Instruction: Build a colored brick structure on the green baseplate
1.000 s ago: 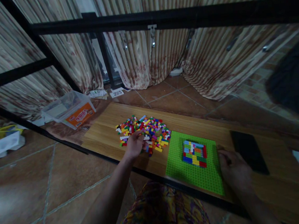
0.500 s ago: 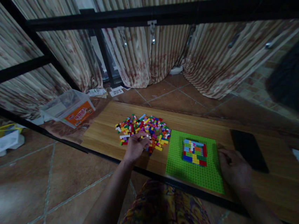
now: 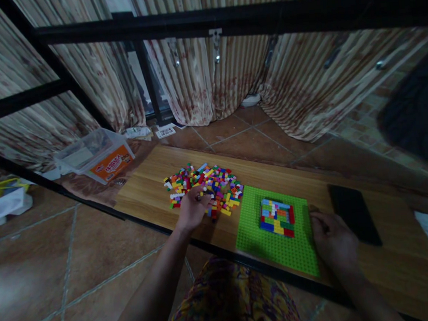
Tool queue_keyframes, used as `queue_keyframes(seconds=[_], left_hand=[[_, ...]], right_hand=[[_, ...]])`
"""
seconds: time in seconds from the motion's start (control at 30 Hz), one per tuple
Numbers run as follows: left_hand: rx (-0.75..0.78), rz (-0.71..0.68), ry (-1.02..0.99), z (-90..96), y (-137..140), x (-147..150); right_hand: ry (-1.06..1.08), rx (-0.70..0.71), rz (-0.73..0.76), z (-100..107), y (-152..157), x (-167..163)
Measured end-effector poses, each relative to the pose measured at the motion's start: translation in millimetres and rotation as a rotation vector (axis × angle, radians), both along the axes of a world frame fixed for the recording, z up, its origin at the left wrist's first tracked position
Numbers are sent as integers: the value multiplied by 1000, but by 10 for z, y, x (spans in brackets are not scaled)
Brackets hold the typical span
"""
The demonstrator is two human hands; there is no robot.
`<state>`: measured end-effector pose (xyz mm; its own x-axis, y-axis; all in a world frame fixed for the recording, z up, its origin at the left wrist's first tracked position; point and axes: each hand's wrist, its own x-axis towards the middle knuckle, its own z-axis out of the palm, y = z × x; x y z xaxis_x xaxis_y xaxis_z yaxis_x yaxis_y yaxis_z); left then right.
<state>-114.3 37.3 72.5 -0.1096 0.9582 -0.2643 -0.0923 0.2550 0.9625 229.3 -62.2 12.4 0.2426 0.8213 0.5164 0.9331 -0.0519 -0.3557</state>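
Observation:
My left hand (image 3: 193, 210) reaches over the near side of a pile of small toy building bricks (image 3: 180, 181) in many colours. Its thumb and forefinger stand apart above the bricks, and I see no brick firmly between them. To the right of the pile lies a green baseplate (image 3: 258, 252). On it sits a roughly square, multicoloured build of bricks (image 3: 276, 218), with red, blue and yellow along its near edge. Against the plate's right edge rests my right hand (image 3: 335, 239), its fingers curled in. Whatever those fingers may hold is hidden.
Everything lies on a long wooden board (image 3: 148, 182) with a dark front edge. A black flat object (image 3: 355, 215) lies beyond my right hand. A clear plastic box (image 3: 94, 157) with an orange label stands on the floor at left. Curtains hang behind a black metal frame (image 3: 201, 23).
Over the pile, my left hand's thumb and forefinger have parted and the hand has shifted slightly. My right hand stays curled by the baseplate. The brick build looks the same.

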Motion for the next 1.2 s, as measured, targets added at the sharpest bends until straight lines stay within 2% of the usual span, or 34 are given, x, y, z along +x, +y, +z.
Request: queue_keyframes(seconds=[0.3,0.43,0.6,0.87,1.2], left_hand=[[-12,-6,-52,-34,26,-24],[-24,-25,-25,-41,68,-18],[29,-20,7,-26,81,9],[96,-78,178,28,122,22],[117,-95,175,-73,154,-36]], right_hand=[[11,3,9,25,1,-16],[13,1,12,31,4,-18],[18,0,9,29,2,-17],[47,-22,10,35,-1,-28],[63,-14,7,22,11,-20]])
